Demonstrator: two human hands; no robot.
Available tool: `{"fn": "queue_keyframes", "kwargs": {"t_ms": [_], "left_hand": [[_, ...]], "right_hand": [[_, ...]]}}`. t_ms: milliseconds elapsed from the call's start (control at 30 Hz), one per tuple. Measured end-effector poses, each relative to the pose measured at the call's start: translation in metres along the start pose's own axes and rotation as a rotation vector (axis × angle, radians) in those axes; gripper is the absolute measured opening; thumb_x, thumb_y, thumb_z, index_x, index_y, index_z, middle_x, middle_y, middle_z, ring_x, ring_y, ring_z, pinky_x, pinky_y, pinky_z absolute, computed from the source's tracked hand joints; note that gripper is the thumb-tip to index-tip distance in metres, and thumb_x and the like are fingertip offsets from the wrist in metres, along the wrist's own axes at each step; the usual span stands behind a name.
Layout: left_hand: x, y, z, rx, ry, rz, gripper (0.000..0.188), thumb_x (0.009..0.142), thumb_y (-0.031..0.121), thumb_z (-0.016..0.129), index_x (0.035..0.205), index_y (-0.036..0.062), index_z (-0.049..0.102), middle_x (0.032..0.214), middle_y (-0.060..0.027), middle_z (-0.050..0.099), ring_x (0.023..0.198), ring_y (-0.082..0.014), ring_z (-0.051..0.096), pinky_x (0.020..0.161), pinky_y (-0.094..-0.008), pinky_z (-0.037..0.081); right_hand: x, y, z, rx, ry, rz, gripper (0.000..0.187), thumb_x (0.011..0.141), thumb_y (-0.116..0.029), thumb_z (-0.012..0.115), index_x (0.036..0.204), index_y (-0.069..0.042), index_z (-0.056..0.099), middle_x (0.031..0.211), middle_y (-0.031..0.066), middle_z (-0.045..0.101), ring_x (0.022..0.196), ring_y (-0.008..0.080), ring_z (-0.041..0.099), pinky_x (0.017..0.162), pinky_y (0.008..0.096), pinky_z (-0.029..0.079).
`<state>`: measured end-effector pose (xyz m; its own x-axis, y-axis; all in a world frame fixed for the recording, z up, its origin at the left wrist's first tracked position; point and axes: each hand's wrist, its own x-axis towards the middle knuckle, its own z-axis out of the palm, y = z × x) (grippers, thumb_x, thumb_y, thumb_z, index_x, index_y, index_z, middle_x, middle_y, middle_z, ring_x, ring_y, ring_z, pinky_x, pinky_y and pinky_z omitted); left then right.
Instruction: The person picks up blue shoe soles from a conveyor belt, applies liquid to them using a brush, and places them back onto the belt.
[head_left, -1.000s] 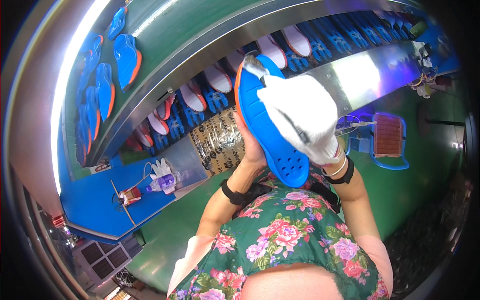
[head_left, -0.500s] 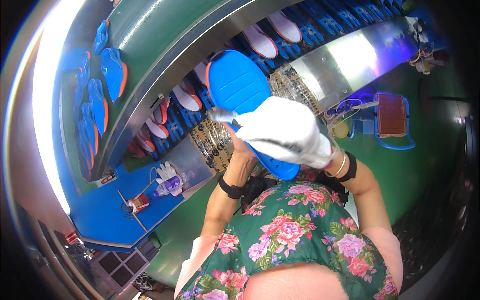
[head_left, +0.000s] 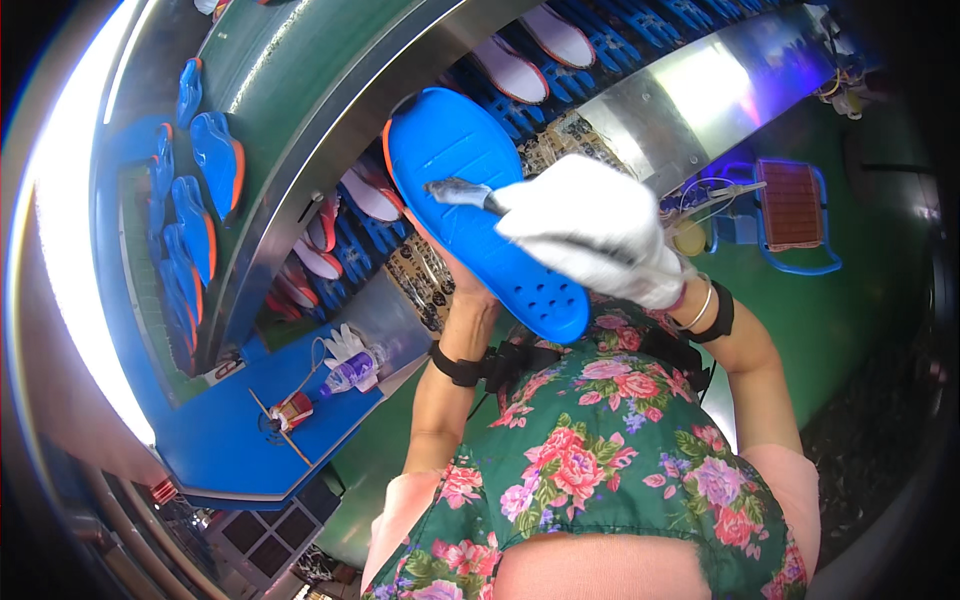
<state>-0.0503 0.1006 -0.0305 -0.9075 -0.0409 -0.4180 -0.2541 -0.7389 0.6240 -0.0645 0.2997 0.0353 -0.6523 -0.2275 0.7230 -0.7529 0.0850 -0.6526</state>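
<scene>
My left hand is bare and holds a blue shoe sole with an orange rim from below; most of its fingers are hidden behind the sole. The sole is tilted, its broad end up and away from me, and small holes dot the end near my body. My right hand, in a white glove, is closed on a brush. The brush's dark tip lies over the middle of the sole's upper face. Its handle is mostly hidden in the glove.
At left, several blue soles lie on a green belt behind a metal rail. Beyond my hands, a rack holds white-bottomed shoe pieces. A blue table carries a red pot, bottle and glove. A stool stands right.
The sole has shifted slightly left and up, showing more of its face. My right hand has moved a little right and down, and the brush now lies farther over the sole.
</scene>
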Motion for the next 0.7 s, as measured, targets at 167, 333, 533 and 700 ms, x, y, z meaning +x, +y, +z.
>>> {"fn": "queue_keyframes", "kwargs": {"t_ms": [167, 333, 533, 700], "left_hand": [[0.019, -0.001, -0.021, 0.055, -0.524, -0.050, 0.122, 0.077, 0.103, 0.027, 0.137, -0.0023, 0.049, 0.109, -0.0227, 0.068, 0.097, -0.0314, 0.068, 0.082, -0.0414, 0.059], [-0.001, 0.017, 0.015, -0.025, -0.192, -0.084, 0.116, 0.076, 0.100, 0.042, 0.129, -0.0023, 0.052, 0.106, -0.0208, 0.067, 0.091, -0.0294, 0.069, 0.078, -0.0454, 0.060], [0.019, 0.020, -0.003, -0.113, -0.552, -0.247, 0.129, 0.062, 0.106, 0.049, 0.122, -0.0075, 0.053, 0.099, -0.0248, 0.067, 0.088, -0.0333, 0.067, 0.075, -0.0444, 0.059], [0.024, 0.023, 0.000, -0.124, -0.620, -0.141, 0.129, 0.058, 0.106, 0.051, 0.126, -0.0034, 0.053, 0.105, -0.0196, 0.065, 0.086, -0.0321, 0.065, 0.071, -0.0439, 0.057]], "right_hand": [[-0.013, -0.010, 0.010, 0.161, -0.126, -0.033, 0.022, 0.083, -0.010, 0.079, 0.105, -0.011, 0.079, 0.106, 0.0088, 0.078, 0.090, 0.0257, 0.073, 0.078, 0.0379, 0.058], [-0.011, -0.003, 0.001, 0.035, 0.000, 0.050, 0.025, 0.082, -0.008, 0.079, 0.107, -0.011, 0.080, 0.106, 0.0080, 0.078, 0.088, 0.0258, 0.073, 0.079, 0.0372, 0.058], [-0.027, -0.005, 0.008, 0.175, -0.130, 0.024, 0.026, 0.084, -0.011, 0.080, 0.110, -0.013, 0.080, 0.110, 0.0068, 0.078, 0.090, 0.0257, 0.073, 0.080, 0.0371, 0.059], [-0.029, -0.006, 0.011, 0.010, -0.055, -0.013, 0.024, 0.088, -0.012, 0.076, 0.111, -0.010, 0.078, 0.111, 0.0094, 0.077, 0.087, 0.0272, 0.072, 0.077, 0.0396, 0.058]]}}
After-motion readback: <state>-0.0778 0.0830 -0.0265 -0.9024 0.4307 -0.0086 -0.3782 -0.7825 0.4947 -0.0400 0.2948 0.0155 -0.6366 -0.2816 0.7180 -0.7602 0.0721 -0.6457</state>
